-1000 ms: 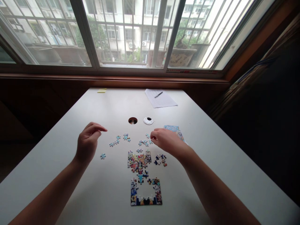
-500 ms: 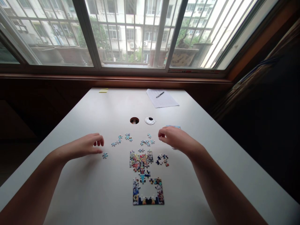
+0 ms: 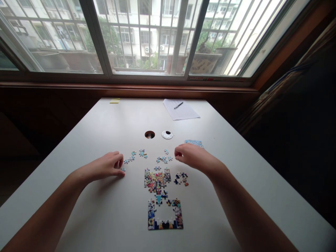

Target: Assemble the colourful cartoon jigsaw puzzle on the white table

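Note:
At the left of the loose blue pieces, my left hand (image 3: pixel 111 165) is closed, thumb and fingers on a small light-blue puzzle piece (image 3: pixel 123 169), partly covered by the fingers. My right hand (image 3: pixel 193 154) hovers beside the right group of blue pieces (image 3: pixel 163 159), fingers curled together; whatever they may hold is hidden. Between the hands lies a partly joined colourful puzzle section (image 3: pixel 157 179). Closer to me is a square puzzle frame (image 3: pixel 151 215) with an open middle. Dark loose pieces (image 3: pixel 181 179) lie right of the joined section.
A blue printed card or packet (image 3: pixel 194 142) lies partly behind my right hand. Further back are a round desk hole (image 3: pixel 149 134), its cover (image 3: pixel 167 134), paper sheets (image 3: pixel 185 112) with a pen (image 3: pixel 179 105), and a yellow note (image 3: pixel 114 100). A window stands beyond the table.
My left hand has moved right and closed on the blue piece, which has shifted with it. My right hand has moved slightly left, and more of the blue card shows.

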Tool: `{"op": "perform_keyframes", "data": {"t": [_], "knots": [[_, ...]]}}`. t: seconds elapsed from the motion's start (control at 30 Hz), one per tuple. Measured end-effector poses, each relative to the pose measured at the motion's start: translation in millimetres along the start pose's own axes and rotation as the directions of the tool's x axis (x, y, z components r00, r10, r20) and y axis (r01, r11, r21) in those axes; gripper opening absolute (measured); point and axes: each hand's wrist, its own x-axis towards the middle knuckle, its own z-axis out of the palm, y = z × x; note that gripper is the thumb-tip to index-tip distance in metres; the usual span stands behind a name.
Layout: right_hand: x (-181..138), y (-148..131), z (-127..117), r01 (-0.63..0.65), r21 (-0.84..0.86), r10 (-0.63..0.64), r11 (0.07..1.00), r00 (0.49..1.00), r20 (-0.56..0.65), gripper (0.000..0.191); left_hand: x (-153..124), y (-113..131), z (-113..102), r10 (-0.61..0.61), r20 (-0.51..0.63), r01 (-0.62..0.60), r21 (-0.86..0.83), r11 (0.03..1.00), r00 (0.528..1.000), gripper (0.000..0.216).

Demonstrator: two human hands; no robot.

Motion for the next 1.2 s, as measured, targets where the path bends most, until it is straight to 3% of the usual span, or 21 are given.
{"op": "perform_keyframes", "data": {"t": [0.4,0.97,1.2], "knots": [[-0.1,5.2,-2.5,-0.020,-0.002,0.020,1.000,0.999,0.040,0.015,6.1,-3.6,5.4,0.032,-0.016,-0.032,-0.043,0.999,0.999,0.032],[-6.6,23.2,-12.3,-0.167,0.032,0.160,0.985,0.975,0.155,0.013,13.1,-2.8,11.5,-0.007,-0.080,0.004,-0.033,0.999,0.997,0.042],[-10.4,24.3,-15.9,-0.314,0.032,0.287,0.949,0.899,0.330,0.025,12.1,0.5,11.6,-0.011,-0.098,0.012,0.011,1.000,0.995,0.046]]}}
